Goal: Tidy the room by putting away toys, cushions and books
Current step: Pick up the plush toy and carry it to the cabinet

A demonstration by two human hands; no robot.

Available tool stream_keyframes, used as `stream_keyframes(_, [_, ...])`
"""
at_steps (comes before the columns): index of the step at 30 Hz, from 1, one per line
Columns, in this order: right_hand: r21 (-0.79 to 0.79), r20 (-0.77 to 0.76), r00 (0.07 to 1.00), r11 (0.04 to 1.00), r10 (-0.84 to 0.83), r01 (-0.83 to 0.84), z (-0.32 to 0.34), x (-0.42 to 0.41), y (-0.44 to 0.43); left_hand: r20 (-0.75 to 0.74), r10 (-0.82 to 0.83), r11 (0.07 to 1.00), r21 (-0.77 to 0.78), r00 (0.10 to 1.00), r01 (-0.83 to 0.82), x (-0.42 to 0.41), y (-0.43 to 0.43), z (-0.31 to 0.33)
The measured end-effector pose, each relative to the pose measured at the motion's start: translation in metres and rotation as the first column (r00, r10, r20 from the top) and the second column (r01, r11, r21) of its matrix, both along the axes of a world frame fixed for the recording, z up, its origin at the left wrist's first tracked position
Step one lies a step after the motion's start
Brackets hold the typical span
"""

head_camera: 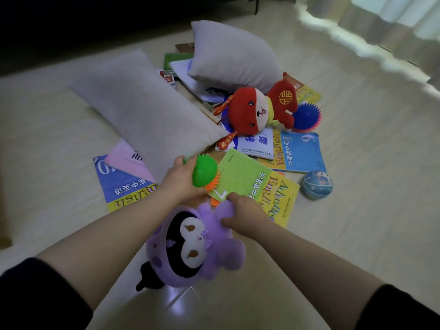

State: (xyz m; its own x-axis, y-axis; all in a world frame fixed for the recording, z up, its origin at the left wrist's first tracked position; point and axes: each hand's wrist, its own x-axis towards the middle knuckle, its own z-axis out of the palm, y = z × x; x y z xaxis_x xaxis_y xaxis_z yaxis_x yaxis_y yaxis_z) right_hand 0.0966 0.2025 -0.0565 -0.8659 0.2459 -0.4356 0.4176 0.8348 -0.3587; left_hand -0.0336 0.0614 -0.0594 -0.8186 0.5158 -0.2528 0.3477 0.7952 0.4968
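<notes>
Purple plush toy point(190, 246): nearest, between both arms, with its ear in the right hand.
Right hand point(245, 217): fingers curled, pinching the purple toy's soft ear.
Left hand point(181, 179): fingers wrapped round the green spiky ball.
Green spiky ball point(204, 171): in the left hand, right beside the green book.
Green book point(252, 184): flat on the floor, just past the right hand.
Globe ball point(316, 185): off to the right of the right hand.
Long cushion point(142, 110): beyond the left hand, with its corner near the fingers.
Red plush toy point(250, 113): farther past both hands, lying on books.
Far cushion point(233, 55): farthest from the hands.
</notes>
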Motion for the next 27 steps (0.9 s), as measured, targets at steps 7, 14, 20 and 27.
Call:
stream_keyframes(7, [-0.102,0.001,0.997,0.992,-0.072,0.071,-0.007,0.003,0.004,0.025,0.069,0.995,0.074,0.997,-0.071,-0.002,0.007,-0.012])
stream_keyframes(14, [-0.209,-0.02,0.985,0.964,-0.172,0.164,-0.002,0.004,0.003,0.028,0.146,0.987,0.061,0.989,-0.148,-0.003,0.0,-0.006])
stream_keyframes(20, [-0.243,-0.024,0.928,0.903,-0.372,0.355,0.057,0.033,-0.01,0.068,0.185,0.982,0.015,0.98,-0.187,0.013,-0.021,0.064])
stream_keyframes(27, [-0.28,-0.012,0.826,0.795,-0.563,0.538,0.181,0.069,-0.029,0.142,0.227,0.974,-0.009,0.964,-0.228,0.047,-0.05,0.197])
